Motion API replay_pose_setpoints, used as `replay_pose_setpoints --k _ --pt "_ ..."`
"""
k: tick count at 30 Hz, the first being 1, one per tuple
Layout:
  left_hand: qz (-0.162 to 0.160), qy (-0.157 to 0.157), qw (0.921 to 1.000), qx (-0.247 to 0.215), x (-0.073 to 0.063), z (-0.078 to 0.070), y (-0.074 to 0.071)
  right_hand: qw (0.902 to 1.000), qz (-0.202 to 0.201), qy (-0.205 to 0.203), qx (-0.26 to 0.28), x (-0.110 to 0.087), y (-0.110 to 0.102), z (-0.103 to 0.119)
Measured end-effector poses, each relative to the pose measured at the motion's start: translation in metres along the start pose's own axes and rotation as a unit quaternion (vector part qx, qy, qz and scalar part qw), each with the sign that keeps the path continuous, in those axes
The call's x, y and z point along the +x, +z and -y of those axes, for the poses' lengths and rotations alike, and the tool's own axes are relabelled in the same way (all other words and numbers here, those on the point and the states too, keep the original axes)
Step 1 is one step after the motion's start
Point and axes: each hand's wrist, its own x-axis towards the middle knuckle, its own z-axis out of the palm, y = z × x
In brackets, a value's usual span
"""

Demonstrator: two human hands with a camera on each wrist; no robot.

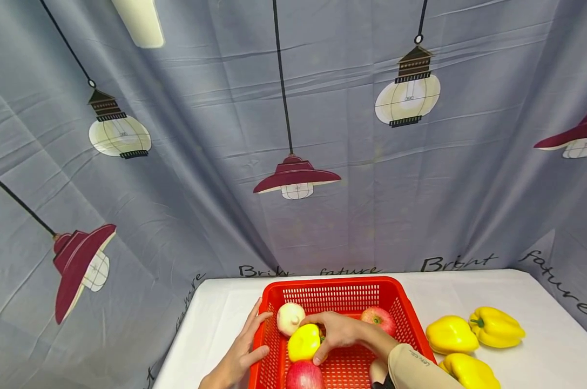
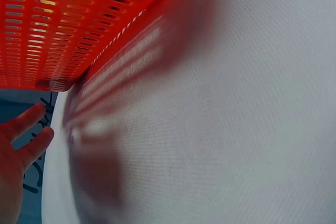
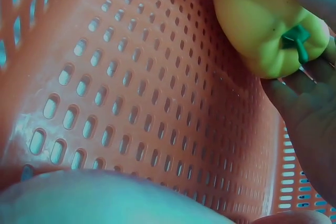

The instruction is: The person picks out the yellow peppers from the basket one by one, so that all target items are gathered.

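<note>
Inside a red plastic basket [image 1: 332, 280], my right hand [image 1: 339, 330] grips a yellow bell pepper [image 1: 304, 342] between fingers and thumb. The right wrist view shows the pepper's green stem [image 3: 297, 42] facing the hand. Beside the basket's left wall is my left hand [image 1: 240, 351], its fingers spread and the fingertips right at the rim. A pale onion-like bulb [image 1: 290, 319] sits behind the pepper and a red round fruit [image 1: 305, 375] in front of it. A red apple [image 1: 378, 320] lies near the far right corner, and a pale item [image 1: 378, 371] is partly hidden under my right forearm.
On the white table [image 1: 215, 308], several yellow bell peppers lie right of the basket: one close to its wall [image 1: 451, 335], one farther right [image 1: 497, 327], one nearer me [image 1: 470, 371]. A grey curtain [image 1: 322, 232] printed with lamps hangs behind the table.
</note>
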Motion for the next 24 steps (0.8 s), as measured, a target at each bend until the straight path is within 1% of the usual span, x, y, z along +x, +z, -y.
replay_pose_setpoints --k 4,8,13,18,22,24 --pt "-0.002 -0.006 1.0000 -0.006 -0.0003 0.0003 0.0005 0.9999 0.006 -0.004 0.014 0.0010 0.0008 -0.0026" --pt "-0.002 0.000 0.9999 -0.011 0.0000 0.0026 0.0010 0.9998 -0.001 0.001 0.018 0.0019 0.0012 -0.0051" --pt "0.005 -0.008 0.9995 -0.032 0.0000 0.0035 0.0018 0.9993 -0.014 -0.012 -0.031 0.0019 0.0007 -0.0063" --pt "0.001 -0.004 0.9999 -0.012 -0.0005 0.0017 0.0007 0.9987 -0.013 -0.019 -0.045 0.0018 -0.0005 -0.0044" --pt "0.000 -0.001 1.0000 0.005 -0.0001 0.0012 -0.0006 0.9988 -0.016 -0.007 -0.046 0.0022 -0.0025 -0.0027" --pt "0.003 -0.002 1.0000 0.005 0.0003 0.0017 -0.0008 0.9987 -0.019 -0.001 -0.047 0.0020 -0.0037 -0.0021"
